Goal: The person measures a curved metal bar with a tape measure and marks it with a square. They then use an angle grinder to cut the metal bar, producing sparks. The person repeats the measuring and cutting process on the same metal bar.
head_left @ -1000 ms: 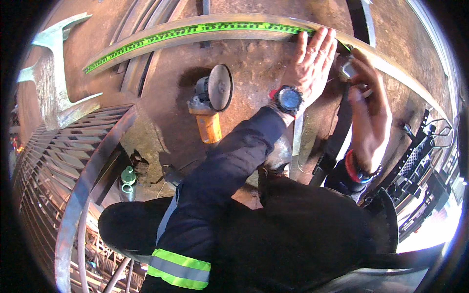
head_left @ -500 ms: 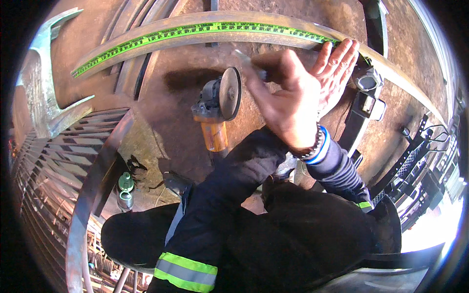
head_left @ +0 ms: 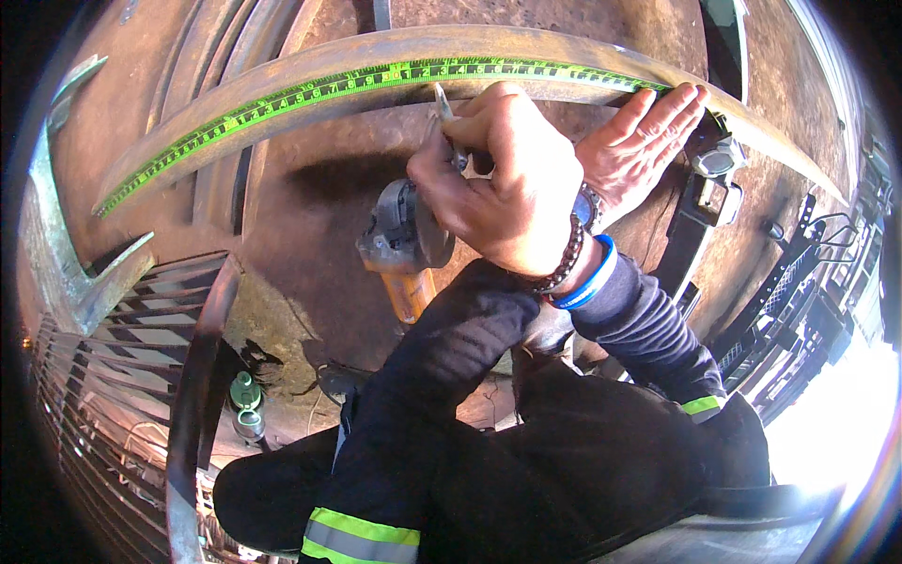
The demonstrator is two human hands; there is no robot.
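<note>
- An angle grinder [head_left: 406,246] lies nearest, just below the hands.
- The right hand [head_left: 507,188] crosses over the left wrist, closed around a slim marking tool [head_left: 442,100] whose tip points up at the tape.
- The left hand [head_left: 648,141] lies flat with its fingers spread, pinning the tape's right end.
- The green measuring tape [head_left: 357,83] runs left to right along the curved steel bar [head_left: 282,70], just above the tool's tip.
</note>
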